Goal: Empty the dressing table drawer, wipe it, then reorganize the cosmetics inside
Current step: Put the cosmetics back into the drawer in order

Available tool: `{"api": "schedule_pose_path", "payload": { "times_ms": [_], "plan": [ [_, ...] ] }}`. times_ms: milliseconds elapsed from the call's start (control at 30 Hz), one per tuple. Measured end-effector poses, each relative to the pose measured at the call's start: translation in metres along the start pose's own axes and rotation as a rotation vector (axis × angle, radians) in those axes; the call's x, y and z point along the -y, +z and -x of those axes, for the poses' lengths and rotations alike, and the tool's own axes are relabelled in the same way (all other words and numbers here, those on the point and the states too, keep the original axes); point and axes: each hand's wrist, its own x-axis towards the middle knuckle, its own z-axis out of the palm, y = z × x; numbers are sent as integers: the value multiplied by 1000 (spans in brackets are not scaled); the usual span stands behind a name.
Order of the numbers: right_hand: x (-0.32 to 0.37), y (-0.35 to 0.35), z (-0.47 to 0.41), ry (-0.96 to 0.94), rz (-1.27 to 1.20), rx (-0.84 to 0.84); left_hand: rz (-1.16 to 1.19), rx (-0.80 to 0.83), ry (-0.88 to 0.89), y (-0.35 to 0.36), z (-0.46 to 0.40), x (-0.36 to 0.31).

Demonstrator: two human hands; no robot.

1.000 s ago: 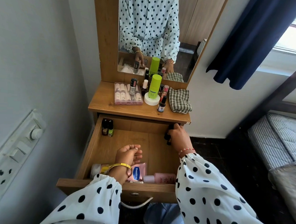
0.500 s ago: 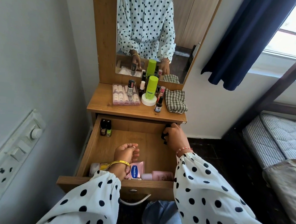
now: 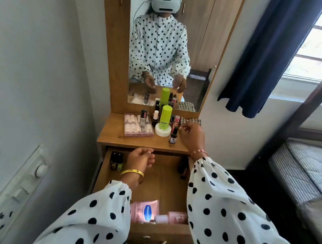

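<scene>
The wooden drawer point(image 3: 158, 234) is pulled out. Inside it, a pink lotion tube point(image 3: 146, 210) and a pink bottle point(image 3: 176, 217) lie at the front, small nail polish bottles point(image 3: 116, 160) stand at the back left, and dark bottles point(image 3: 183, 168) at the back right. My left hand point(image 3: 140, 158) hovers over the drawer's back, loosely curled and holding nothing. My right hand point(image 3: 191, 137) is above the tabletop beside a small dark bottle point(image 3: 173, 136), with nothing in it. Also up there are a pink box of tubes point(image 3: 137, 127), a green bottle point(image 3: 165, 115) on a white jar point(image 3: 162, 132), and a checked cloth point(image 3: 192, 121).
A mirror point(image 3: 199, 48) rises behind the tabletop. On the wall to the left is a switch panel point(image 3: 19, 180). At the right stands a bed point(image 3: 305, 170), below a dark curtain point(image 3: 271, 53) and a window.
My right hand left the dark bottles in the drawer's back right corner and rose to the tabletop. My left hand moved from the drawer's middle toward its back. The camera tilted up.
</scene>
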Motion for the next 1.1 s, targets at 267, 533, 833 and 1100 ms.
{"api": "schedule_pose_path", "payload": {
  "times_ms": [267, 533, 833, 1100],
  "plan": [
    [19, 4, -64, 43, 98, 174, -63, 27, 131, 11, -27, -36],
    [17, 16, -71, -34, 177, 239, -63, 42, 93, 13, -38, -40],
    [14, -8, -62, -16, -18, -4, -53, 114, 45, 17, -26, -40],
    [39, -43, -14, -66, -373, -134, 72, 229, 12, 25, -5, -57]
  ]
}}
